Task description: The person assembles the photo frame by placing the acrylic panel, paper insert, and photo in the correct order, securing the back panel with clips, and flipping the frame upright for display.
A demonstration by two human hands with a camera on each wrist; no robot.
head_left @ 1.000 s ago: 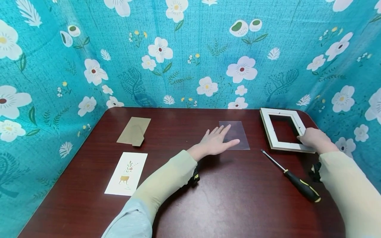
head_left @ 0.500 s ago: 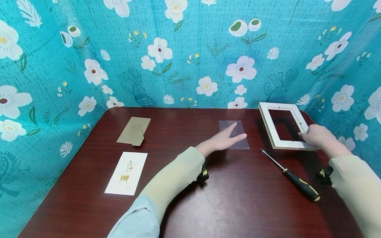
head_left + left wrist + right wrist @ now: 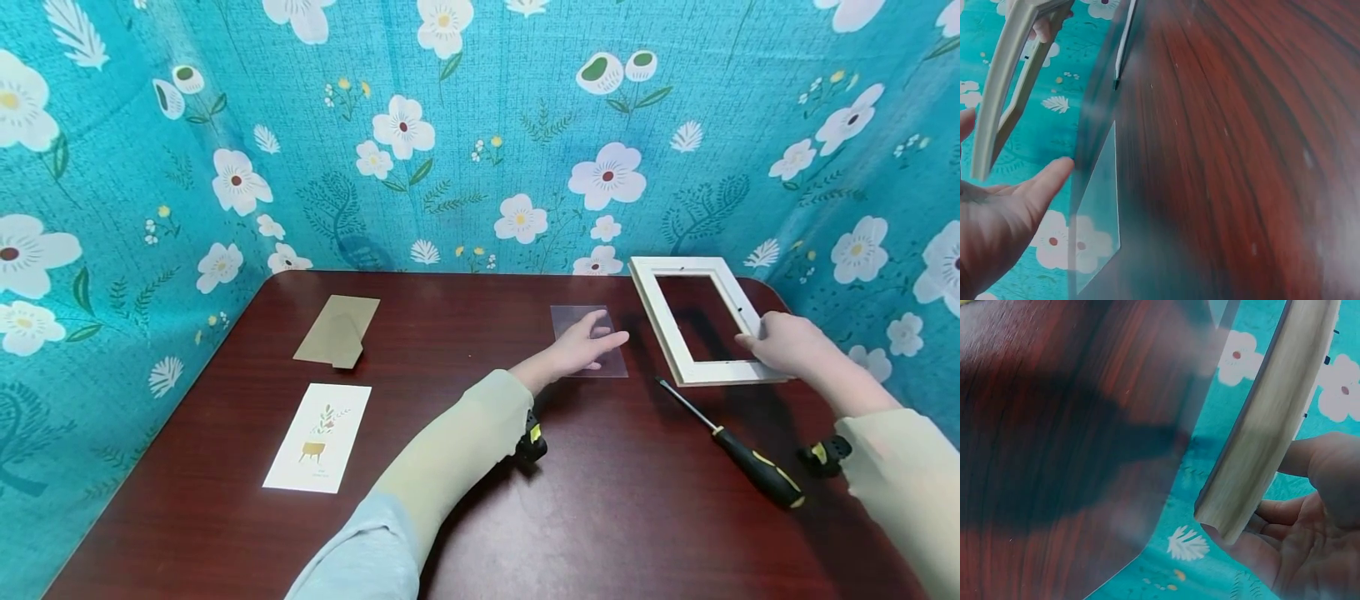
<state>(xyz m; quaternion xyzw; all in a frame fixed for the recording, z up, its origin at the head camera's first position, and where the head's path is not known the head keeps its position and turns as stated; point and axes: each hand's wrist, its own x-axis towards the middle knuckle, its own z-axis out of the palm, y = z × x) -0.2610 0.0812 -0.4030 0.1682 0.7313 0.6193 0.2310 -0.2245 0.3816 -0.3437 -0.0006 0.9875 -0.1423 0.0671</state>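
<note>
My right hand (image 3: 791, 343) grips the right side of a white rectangular frame (image 3: 677, 333), which is held above the table at the back right. In the right wrist view the thumb and fingers of the hand (image 3: 1316, 512) pinch the edge of the frame (image 3: 1254, 425). My left hand (image 3: 573, 347) hovers over the clear sheet (image 3: 618, 360), thumb spread toward the frame, holding nothing. The left wrist view shows this hand (image 3: 1004, 225) above the sheet (image 3: 1102, 212), apart from the frame (image 3: 997, 81).
A screwdriver (image 3: 757, 468) with a black and yellow handle lies below the frame. On the left of the dark red table (image 3: 465, 508) lie a brown backing board (image 3: 337, 329) with a stand flap and a white printed card (image 3: 318, 437). Behind hangs a flowered blue curtain (image 3: 465, 150).
The right hand has lifted the frame off the table and brought it left. The left hand has moved right over the clear sheet, its fingers now less spread.
</note>
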